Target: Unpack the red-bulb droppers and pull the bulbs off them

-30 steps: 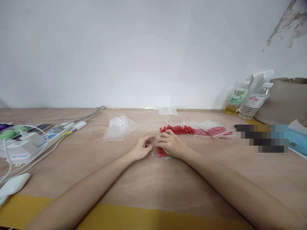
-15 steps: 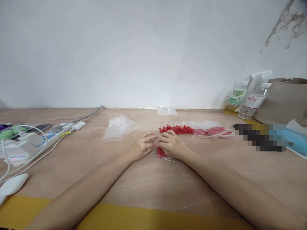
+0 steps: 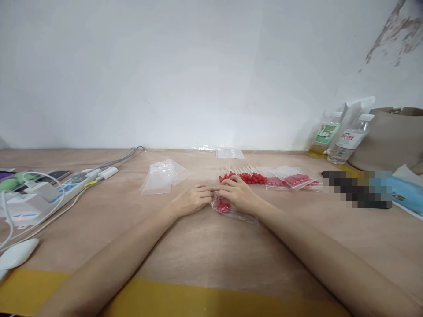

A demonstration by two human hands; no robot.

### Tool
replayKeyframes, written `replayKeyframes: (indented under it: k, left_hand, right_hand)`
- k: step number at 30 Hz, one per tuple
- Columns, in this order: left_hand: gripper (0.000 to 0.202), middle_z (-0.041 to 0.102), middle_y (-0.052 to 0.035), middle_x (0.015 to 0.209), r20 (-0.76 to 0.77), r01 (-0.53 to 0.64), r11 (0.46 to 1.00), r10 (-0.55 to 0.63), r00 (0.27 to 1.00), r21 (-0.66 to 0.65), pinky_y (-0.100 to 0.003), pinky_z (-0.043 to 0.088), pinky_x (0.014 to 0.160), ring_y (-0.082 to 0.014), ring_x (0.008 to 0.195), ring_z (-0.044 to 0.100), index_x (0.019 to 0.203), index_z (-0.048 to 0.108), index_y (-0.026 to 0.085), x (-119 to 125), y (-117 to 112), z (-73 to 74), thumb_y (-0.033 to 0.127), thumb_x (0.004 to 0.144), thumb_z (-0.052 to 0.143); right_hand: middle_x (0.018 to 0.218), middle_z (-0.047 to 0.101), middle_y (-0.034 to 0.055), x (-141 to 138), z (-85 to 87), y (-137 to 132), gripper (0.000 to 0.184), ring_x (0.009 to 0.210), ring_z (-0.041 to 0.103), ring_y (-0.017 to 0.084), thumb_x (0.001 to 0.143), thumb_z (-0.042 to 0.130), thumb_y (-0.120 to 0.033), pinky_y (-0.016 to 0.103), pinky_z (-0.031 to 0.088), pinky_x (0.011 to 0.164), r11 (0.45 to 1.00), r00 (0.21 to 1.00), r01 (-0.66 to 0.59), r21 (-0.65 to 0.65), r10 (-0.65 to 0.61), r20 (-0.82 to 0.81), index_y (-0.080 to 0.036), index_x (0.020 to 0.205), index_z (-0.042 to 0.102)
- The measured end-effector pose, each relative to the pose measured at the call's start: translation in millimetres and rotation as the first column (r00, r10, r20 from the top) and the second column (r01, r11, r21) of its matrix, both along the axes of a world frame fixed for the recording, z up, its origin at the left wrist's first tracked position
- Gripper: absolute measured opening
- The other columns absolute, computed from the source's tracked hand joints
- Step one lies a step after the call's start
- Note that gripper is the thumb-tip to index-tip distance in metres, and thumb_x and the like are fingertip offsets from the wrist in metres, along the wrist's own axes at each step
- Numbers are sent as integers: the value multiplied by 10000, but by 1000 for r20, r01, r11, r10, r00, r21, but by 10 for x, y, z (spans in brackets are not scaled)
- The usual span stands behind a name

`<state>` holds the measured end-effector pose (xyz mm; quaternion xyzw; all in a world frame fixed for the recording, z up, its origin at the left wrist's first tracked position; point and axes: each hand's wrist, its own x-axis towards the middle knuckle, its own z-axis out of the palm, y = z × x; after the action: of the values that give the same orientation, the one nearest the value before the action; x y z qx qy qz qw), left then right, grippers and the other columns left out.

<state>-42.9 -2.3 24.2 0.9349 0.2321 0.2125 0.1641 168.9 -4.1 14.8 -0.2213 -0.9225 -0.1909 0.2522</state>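
Note:
Between my hands, low over the table, is a clear plastic bag [image 3: 236,215] with red-tipped sticks [image 3: 223,205] inside. My left hand [image 3: 193,200] closes its fingertips on the bag's far-left edge. From the other side, my right hand [image 3: 238,193] has its bent fingers over the bag and pinches the same edge, hiding part of the contents. Just beyond the right hand lies a row of loose white sticks with red tips [image 3: 249,177]. Filled bags [image 3: 295,179] overlap to its right, red ends showing through.
Flat clear bags [image 3: 160,177] lie to the left. A power strip [image 3: 74,187] with plugs and cables occupies the left side. Two bottles [image 3: 349,141] stand at the back right near a beige container [image 3: 390,138]. A blue packet [image 3: 408,193] lies at right.
The bag has turned slightly, its loose end now pointing more to the right. My left hand has shifted a little left and its fingers have drawn together; the right fingers have moved slightly.

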Motion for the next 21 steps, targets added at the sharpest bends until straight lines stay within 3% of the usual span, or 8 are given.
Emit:
replayKeyframes:
  k: [5, 9, 12, 15, 18, 21]
  left_hand:
    - [153, 625, -77, 996, 14, -27, 997, 29, 1000, -75, -325, 356, 937, -196, 1006, 535, 850, 633, 206, -78, -1, -44, 205, 751, 516]
    - [272, 621, -72, 1028, 19, -41, 998, 42, 999, -46, -316, 376, 907, -194, 984, 545, 979, 628, 202, -109, -8, -98, 159, 766, 463]
    - [267, 642, -58, 962, 86, -126, 989, 132, 988, -71, -291, 402, 852, -185, 912, 567, 993, 635, 209, -52, -41, -123, 184, 780, 477]
    - [222, 653, -43, 853, 112, -183, 967, 205, 972, -177, -251, 432, 764, -156, 794, 582, 903, 670, 197, 39, -81, -118, 233, 802, 475]
    - [232, 646, -44, 829, 122, -193, 948, 229, 966, -253, -231, 445, 699, -140, 733, 582, 756, 692, 170, 106, -105, -105, 234, 801, 474]
    - [185, 642, -56, 907, 164, -157, 942, 212, 963, -296, -249, 455, 725, -159, 785, 591, 824, 695, 168, 139, -132, -89, 219, 766, 526]
  right_hand:
    - [1039, 594, 71, 77, 74, -62, 181, 963, 492, 171, 836, 464, -199, 328, 342, 807, 970, 979, 42, -238, -88, -182, -183, 988, 560]
    - [913, 596, 66, 260, 43, -217, 153, 870, 526, 165, 808, 514, -270, 311, 391, 757, 922, 951, 44, -385, -156, -265, -181, 909, 587]
    - [847, 584, 60, 416, -74, -337, 183, 802, 536, 166, 776, 555, -330, 306, 416, 712, 894, 948, 57, -445, -189, -258, -186, 874, 610]
    - [834, 572, 54, 498, -187, -392, 221, 749, 537, 155, 761, 574, -336, 293, 431, 677, 868, 931, 71, -491, -234, -280, -185, 917, 613]
    - [842, 569, 52, 507, -238, -383, 210, 729, 535, 144, 769, 569, -305, 280, 435, 664, 865, 926, 61, -498, -236, -295, -180, 932, 614]
    - [815, 566, 47, 496, -255, -353, 200, 714, 532, 143, 783, 549, -304, 277, 431, 651, 879, 925, 79, -470, -240, -294, -185, 927, 619]
